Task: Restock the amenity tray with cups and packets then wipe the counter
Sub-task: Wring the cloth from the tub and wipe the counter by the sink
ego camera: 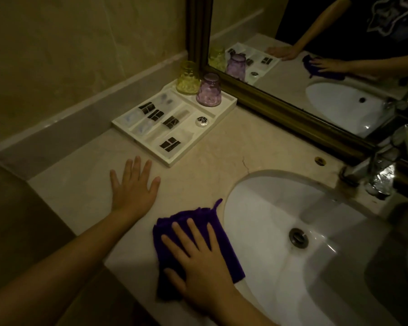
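A white amenity tray [218,109] sits at the back left of the beige counter [212,156], against the mirror frame. Upside down in its back compartments stand a yellow-green cup [188,77] and a purple cup [209,90]. Several clear packets with black labels [170,144] lie in its slots, along with a small round item [202,120]. My left hand [134,184] rests flat on the counter with fingers spread, just in front of the tray. My right hand [196,257] presses flat on a folded purple cloth [167,234] at the counter's front edge, left of the sink.
A white oval sink [280,203] with a metal drain [299,238] fills the right side. A chrome faucet [375,172] stands behind it. A dark-framed mirror [280,109] runs along the back. A crack [245,164] marks the counter near the basin rim.
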A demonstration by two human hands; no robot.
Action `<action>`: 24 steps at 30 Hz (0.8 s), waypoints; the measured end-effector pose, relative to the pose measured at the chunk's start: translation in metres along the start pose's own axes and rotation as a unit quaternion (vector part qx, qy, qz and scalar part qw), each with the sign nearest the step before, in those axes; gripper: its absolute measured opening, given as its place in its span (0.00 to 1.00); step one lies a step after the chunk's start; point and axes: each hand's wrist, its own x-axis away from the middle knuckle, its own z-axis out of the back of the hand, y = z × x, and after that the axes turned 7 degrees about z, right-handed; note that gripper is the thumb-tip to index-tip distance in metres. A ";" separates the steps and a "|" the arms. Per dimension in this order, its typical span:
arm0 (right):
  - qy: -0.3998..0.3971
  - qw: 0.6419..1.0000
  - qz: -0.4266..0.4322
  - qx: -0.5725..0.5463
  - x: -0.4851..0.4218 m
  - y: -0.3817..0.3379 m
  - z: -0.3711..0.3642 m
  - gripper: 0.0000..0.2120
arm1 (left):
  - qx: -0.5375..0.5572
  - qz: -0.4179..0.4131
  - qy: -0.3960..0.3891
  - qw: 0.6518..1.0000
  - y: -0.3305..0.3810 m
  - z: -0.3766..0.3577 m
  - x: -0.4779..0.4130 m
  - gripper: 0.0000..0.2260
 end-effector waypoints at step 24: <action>0.087 0.987 -0.124 0.063 -0.095 0.078 0.025 0.30 | -0.001 -0.013 0.028 1.000 -0.001 -0.009 -0.004 0.30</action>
